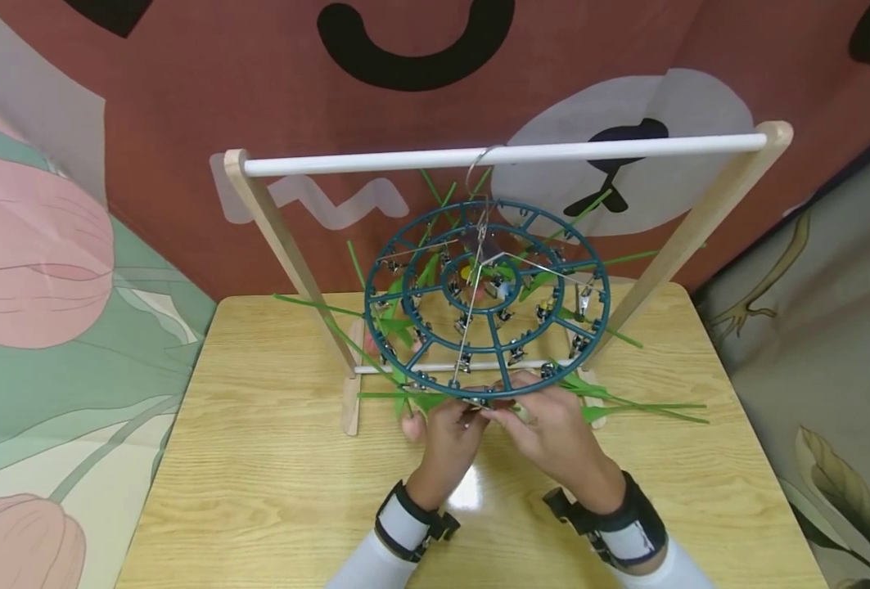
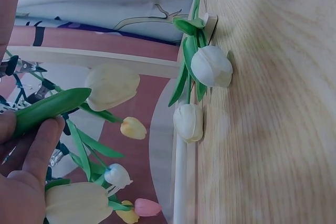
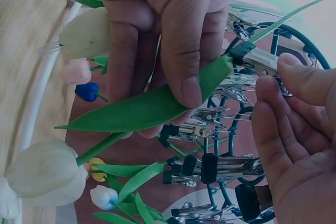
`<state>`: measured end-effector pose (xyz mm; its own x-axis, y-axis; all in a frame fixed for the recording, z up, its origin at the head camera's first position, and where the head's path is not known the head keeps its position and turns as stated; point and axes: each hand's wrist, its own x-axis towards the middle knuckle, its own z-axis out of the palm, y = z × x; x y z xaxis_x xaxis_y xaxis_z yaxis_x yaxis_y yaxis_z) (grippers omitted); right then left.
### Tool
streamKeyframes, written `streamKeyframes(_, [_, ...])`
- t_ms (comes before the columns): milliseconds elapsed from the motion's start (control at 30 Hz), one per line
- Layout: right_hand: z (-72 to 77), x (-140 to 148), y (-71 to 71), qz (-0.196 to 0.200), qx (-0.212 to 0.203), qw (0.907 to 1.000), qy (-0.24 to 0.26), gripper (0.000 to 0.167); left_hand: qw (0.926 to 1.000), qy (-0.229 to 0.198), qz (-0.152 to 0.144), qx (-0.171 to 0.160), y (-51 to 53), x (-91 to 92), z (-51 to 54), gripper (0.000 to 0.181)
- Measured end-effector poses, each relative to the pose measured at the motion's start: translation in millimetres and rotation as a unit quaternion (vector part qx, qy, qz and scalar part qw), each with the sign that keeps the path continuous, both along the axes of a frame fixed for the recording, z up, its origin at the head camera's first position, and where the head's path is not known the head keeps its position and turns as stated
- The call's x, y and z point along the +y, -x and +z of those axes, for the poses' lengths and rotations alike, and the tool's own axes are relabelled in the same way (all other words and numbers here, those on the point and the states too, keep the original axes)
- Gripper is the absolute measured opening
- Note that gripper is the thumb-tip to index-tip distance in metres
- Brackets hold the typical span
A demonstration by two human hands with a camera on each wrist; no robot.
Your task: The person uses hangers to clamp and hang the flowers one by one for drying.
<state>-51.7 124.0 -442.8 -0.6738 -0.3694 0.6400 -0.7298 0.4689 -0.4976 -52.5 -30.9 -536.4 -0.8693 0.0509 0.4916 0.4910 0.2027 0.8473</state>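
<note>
My left hand (image 1: 449, 438) holds a white artificial tulip (image 3: 47, 174) by its green leaf (image 3: 136, 111) and stem, bloom pointing down. My right hand (image 1: 563, 429) pinches the metal end of a clip (image 3: 261, 61) between thumb and fingertip. The clip's dark tips meet the tulip at the top of the leaf, and a thin stem end pokes out beyond. Both hands are at the near rim of a round teal hanging rack (image 1: 493, 350) with several clips. Whether the tips are closed on the stem cannot be made out.
The rack hangs by a hook (image 1: 471, 168) from a white rod (image 1: 376, 161) on a wooden stand (image 1: 287, 237). Other tulips hang below it, among them a pink tulip (image 2: 148, 207) and a blue tulip (image 3: 86, 92). A wood-grain table (image 1: 258, 491) lies underneath; printed cloth hangs behind.
</note>
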Motion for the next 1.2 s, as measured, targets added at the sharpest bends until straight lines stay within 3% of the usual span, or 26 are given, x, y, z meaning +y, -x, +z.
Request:
streamKeyframes(233, [-3.5, 1.4, 2.1, -0.014, 0.002, 0.9997, -0.019, 0.029, 0.9985, -0.026, -0.042, -0.026, -0.7, -2.1, 0.3, 0.018])
streamKeyframes(433, [-10.1, 7.6, -3.7, -0.028, -0.034, 0.9974, -0.057, 0.044, 0.9984, -0.024, -0.024, -0.045, 0.5, -5.3, 0.6, 0.021])
streamKeyframes(733, [-34.8, 39.4, -21.3, -0.012, -0.115, 0.9912, -0.066, 0.036, 0.9973, -0.047, -0.032, -0.047, 3.4, -12.6, -2.0, 0.027])
streamKeyframes(967, [-51.7, 73.6, -33.6, -0.066, -0.155, 0.9829, -0.074, 0.028, 0.9972, -0.023, -0.009, -0.070, -0.5, -19.5, -5.9, 0.036])
streamKeyframes(1200, [-62.6, 108.9, -42.4, -0.136, -0.198, 0.9652, -0.103, 0.019, 0.9914, -0.011, -0.026, -0.128, -3.1, -21.4, -4.2, 0.033])
